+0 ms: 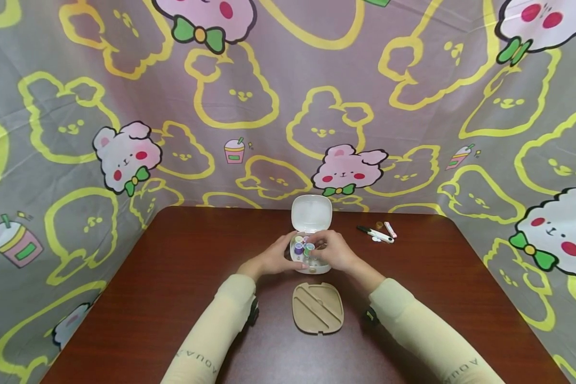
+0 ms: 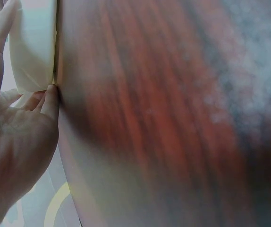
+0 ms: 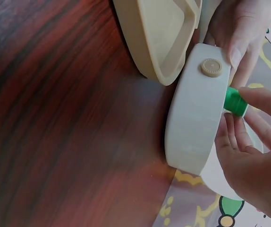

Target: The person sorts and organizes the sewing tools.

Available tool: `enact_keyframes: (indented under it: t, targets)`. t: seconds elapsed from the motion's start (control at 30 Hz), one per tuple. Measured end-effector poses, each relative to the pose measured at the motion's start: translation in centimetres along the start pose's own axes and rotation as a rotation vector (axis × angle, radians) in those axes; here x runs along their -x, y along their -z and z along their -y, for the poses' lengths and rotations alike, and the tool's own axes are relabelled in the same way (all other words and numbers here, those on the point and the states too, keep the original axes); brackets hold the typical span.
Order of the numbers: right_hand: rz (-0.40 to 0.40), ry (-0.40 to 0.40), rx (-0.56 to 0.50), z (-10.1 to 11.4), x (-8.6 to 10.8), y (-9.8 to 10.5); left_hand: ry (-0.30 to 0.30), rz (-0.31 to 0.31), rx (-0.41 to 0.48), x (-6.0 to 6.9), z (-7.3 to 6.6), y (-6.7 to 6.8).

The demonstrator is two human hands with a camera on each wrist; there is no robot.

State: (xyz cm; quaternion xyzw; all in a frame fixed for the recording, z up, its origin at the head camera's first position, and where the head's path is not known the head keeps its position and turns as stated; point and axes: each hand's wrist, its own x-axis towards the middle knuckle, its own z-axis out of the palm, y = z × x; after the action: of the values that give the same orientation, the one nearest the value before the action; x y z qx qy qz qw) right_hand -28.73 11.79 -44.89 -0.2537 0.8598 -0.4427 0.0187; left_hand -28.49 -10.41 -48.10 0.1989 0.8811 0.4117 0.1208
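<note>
A white sewing box (image 1: 312, 270) stands on the table with its lid (image 1: 311, 212) raised at the back. Several small thread spools are inside, a purple spool (image 1: 298, 249) among them. My left hand (image 1: 273, 257) grips the box by its left side, thumb near the front; in the left wrist view its fingertips touch the box wall (image 2: 34, 52). Over the box opening, my right hand (image 1: 335, 250) pinches a green spool (image 3: 235, 101) between thumb and fingers. The spool's lower end is hidden behind the box rim. A round beige button (image 3: 211, 67) sits on the box front.
A beige tray (image 1: 318, 308) with diagonal ridges lies just in front of the box. To the right rear are a slim black-and-white tool (image 1: 375, 234), a small pink-and-white item (image 1: 390, 230) and a little brownish disc (image 1: 379, 225). A patterned cloth (image 1: 269, 106) hangs behind the table.
</note>
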Motion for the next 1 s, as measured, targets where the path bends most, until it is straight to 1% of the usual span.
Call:
enact_keyframes:
  t: [0.2, 0.4, 0.5, 0.63, 0.83, 1.0]
  targets:
    - [-0.001, 0.026, 0.053, 0.2, -0.1, -0.5, -0.025, -0.002, 0.008, 0.0, 0.0, 0.0]
    - [-0.004, 0.089, 0.134, 0.3, -0.2, -1.0, -0.057, -0.008, 0.014, -0.1, 0.0, 0.0]
    - [0.005, 0.110, 0.172, 0.1, -0.3, -1.1, -0.059, -0.007, 0.014, -0.1, 0.0, 0.0]
    - [0.016, 0.106, 0.199, 0.1, -0.5, -1.4, -0.062, -0.011, 0.019, 0.1, -0.1, 0.1]
    - [0.023, 0.098, 0.207, 0.3, -0.7, -1.9, -0.061, -0.007, 0.025, 0.2, -0.3, 0.2]
    - [0.023, 0.120, 0.212, 0.5, -0.8, -2.2, -0.063, -0.005, 0.037, 0.2, -0.2, 0.2]
